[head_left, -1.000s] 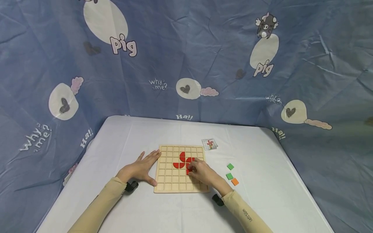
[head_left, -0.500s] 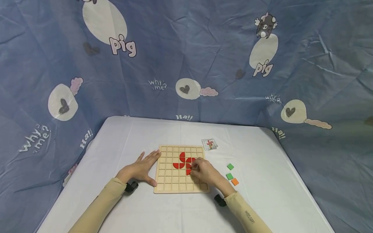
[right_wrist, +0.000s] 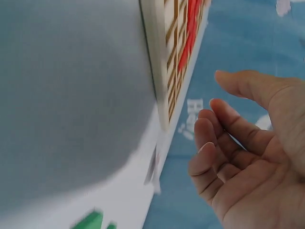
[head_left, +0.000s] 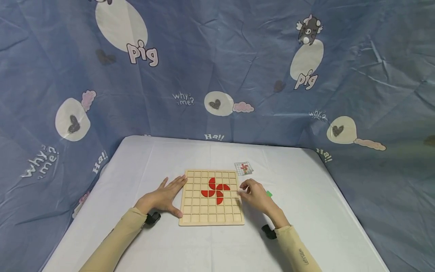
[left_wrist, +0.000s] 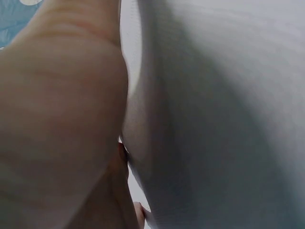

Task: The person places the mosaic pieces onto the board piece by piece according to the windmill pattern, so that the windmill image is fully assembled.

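Note:
A square wooden grid board [head_left: 200, 218] lies on the white table, with several red quarter-round tiles [head_left: 219, 193] set in its cells as a pinwheel. My left hand [head_left: 164, 197] spreads its fingers along the board's left side, fingertips and thumb at the edge. Just off the right edge, my right hand [head_left: 255, 195] hovers with fingers loosely bent. In the right wrist view that hand [right_wrist: 252, 152] has a gap between thumb and fingertips and holds nothing. A green square tile [head_left: 269, 193] shows partly behind it; the other green tile and the orange one are hidden in the head view.
A small pattern card [head_left: 244, 168] printed with a red pinwheel on a grid lies beyond the board's far right corner. Blue printed cloth [head_left: 190, 121] hangs behind and at both sides of the table [head_left: 163, 245]. The left wrist view shows mostly forearm and tablecloth.
My right hand has left the red tiles and moved right, past the board's edge, now covering the orange tile and one green tile. The left hand has stayed in place.

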`<state>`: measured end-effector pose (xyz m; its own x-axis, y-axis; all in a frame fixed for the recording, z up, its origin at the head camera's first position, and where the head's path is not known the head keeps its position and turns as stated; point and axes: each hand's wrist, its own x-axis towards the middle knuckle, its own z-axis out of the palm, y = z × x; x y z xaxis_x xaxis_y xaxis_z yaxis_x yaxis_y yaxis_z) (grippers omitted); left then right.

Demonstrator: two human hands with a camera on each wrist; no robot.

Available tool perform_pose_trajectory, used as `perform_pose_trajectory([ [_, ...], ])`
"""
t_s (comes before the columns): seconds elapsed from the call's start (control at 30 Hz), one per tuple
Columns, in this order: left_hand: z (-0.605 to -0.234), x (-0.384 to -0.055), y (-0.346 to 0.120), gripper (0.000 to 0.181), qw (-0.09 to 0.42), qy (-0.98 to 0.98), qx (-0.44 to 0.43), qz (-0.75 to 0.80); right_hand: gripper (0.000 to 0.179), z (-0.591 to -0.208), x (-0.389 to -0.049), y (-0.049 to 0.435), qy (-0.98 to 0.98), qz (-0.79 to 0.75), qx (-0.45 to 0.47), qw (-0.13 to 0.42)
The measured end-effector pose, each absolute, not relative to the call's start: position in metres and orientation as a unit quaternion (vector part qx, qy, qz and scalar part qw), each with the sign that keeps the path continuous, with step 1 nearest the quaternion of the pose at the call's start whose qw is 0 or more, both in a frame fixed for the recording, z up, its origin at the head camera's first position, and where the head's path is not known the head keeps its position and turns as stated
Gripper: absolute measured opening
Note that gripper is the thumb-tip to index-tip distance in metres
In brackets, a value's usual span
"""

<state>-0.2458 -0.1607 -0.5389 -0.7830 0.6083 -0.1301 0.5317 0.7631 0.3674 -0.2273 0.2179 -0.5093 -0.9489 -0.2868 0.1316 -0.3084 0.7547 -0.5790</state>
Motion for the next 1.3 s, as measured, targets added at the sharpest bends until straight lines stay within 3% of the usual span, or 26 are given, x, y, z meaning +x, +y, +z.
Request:
perform_pose_trajectory([
  [0.4, -0.54, -0.246, -0.162, 0.14, 0.122, 0.931, 0.304, 0.16, 0.027, -0.51, -0.23, 0.285, -0.951, 0.297, 0.08, 0.014],
  [0.73, -0.541, -0.246, -0.162, 0.139, 0.12, 0.931, 0.307, 0.156, 0.036, -0.521, -0.232, 0.311, -0.959, 0.281, 0.026, -0.002],
  [1.3, -0.541, -0.246, -0.162, 0.139, 0.122, 0.93, 0.305, 0.167, 0.023, -0.528, -0.237, 0.314, -0.958, 0.285, 0.02, -0.023],
])
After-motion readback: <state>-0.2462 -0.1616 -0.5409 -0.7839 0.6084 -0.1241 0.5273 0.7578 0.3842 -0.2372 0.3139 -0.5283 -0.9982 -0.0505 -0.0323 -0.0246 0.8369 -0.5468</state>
